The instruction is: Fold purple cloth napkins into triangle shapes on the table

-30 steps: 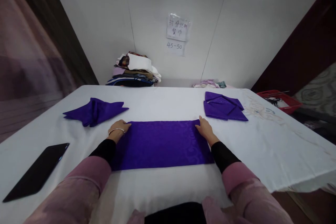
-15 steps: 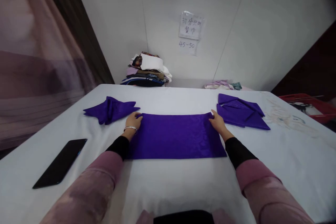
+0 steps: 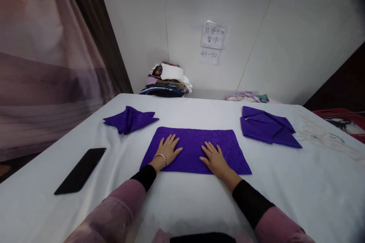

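Observation:
A purple cloth napkin (image 3: pixel 194 148) lies flat on the white-covered table in front of me, folded into a wide rectangle. On its left part rests my left hand (image 3: pixel 169 149), palm down with the fingers spread; a silver bangle circles the wrist. My right hand (image 3: pixel 215 157) lies flat on the napkin's right part, fingers stretched out. Neither hand grips the fabric. Beyond my left hand sits a purple napkin folded into a pointed shape (image 3: pixel 129 120). Another purple folded napkin (image 3: pixel 268 126), with angled layers, lies at the right.
A black phone or tablet (image 3: pixel 81 171) lies on the table's left side. Folded clothes (image 3: pixel 168 79) are stacked by the wall behind the far edge. Handwritten paper signs (image 3: pixel 212 37) hang above. A red basket (image 3: pixel 342 115) stands off the right edge.
Both hands have let go of the napkin's far corners and moved inward and nearer to me, now flat on the cloth. The view has shifted slightly.

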